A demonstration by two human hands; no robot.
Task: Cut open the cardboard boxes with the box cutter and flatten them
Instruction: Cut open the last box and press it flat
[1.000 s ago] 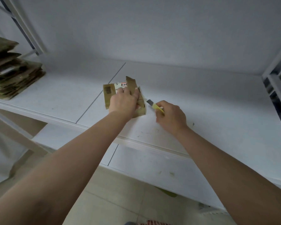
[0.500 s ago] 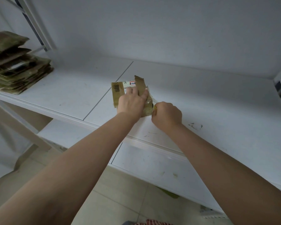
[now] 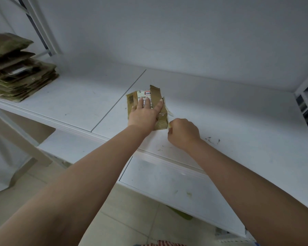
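Pressing down flat: left hand (image 3: 144, 115), fingers straight and spread, on top of one small cardboard box (image 3: 161, 119) lying on the white shelf (image 3: 238, 110), roughly mid-shelf, just right of the panel seam (image 3: 117, 103). Box count on the work area: one. It carries one white label (image 3: 146, 96) with a red-circled mark, partly under the fingers. One flap sticks up at the far edge.

Right hand (image 3: 183, 133) is a closed fist at the box's near right corner, touching or just beside it. A sliver of yellow shows at the thumb side: the box cutter (image 3: 169, 125), one, gripped in the fist. Blade is hidden; can't tell whether it's in the cardboard.

One stack of flattened cardboard (image 3: 20, 71) at the far left of the same shelf, well apart from the box. Piece count not readable, many layers.

A few small scraps (image 3: 212, 140) lie on the shelf to the right of the right wrist. One lower shelf (image 3: 167, 183) visible beneath, tiled floor (image 3: 123, 219) below that.
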